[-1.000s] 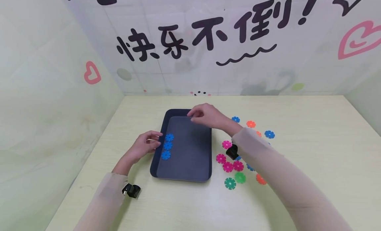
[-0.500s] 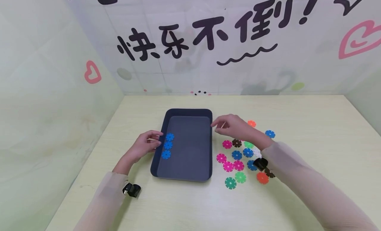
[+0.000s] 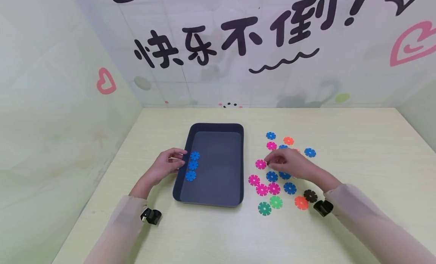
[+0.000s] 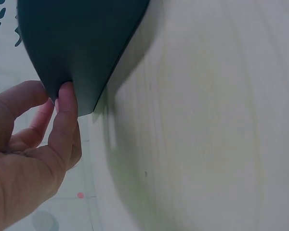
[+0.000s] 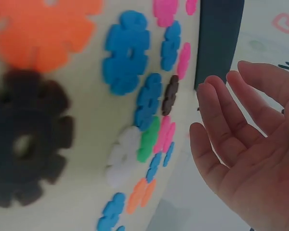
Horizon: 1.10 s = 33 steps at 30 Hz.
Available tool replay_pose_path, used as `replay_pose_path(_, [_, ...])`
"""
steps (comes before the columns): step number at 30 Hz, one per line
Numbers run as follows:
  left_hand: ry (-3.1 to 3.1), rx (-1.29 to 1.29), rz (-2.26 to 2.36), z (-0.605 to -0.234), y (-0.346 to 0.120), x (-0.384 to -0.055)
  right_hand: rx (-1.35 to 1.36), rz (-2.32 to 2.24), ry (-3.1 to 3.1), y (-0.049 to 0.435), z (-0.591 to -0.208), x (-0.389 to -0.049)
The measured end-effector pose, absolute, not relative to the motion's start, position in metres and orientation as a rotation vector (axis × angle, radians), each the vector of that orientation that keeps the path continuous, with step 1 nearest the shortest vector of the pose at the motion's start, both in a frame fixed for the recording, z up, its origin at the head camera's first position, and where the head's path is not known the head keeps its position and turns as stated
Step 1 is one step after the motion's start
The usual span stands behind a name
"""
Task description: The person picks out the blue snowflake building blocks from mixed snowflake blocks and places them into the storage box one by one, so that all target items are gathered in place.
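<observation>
Left hand [image 3: 167, 165]: thumb and fingers pinch the left rim of a dark-grey, rectangular, high-walled tray [image 3: 218, 169]; three bright-blue, notched, plastic-looking discs [image 3: 193, 165] line its left side. Right hand [image 3: 289, 163]: fingers loosely curved, gap to the thumb, nothing visibly held. It hovers right of the tray over the pale wood-grain table [image 3: 207, 233], nearest a dark-brown notched disc [image 5: 170, 95] and a magenta notched disc [image 3: 260, 164]. Discs probably light, stiff, sturdy, slightly slippery (thin, so awkward lying flat). Best hold, I judge: opposite notched edges.
</observation>
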<state>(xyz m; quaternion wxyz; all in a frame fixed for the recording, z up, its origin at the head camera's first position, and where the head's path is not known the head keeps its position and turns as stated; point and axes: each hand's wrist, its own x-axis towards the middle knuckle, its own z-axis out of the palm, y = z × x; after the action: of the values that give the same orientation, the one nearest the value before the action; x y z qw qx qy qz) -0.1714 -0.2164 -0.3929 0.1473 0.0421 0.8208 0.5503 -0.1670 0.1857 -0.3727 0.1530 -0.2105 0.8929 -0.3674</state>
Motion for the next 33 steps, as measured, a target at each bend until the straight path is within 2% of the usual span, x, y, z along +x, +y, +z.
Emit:
replay_pose_path(15, [2.359, 0.102, 1.580, -0.393, -0.216, -0.172, -0.611, -0.962, 2.632, 0.200, -0.392, -0.151])
replay_pose_path(33, [2.349, 0.109, 1.588, -0.392, -0.217, -0.172, -0.669, -0.836, 2.698, 0.200, -0.399, -0.153])
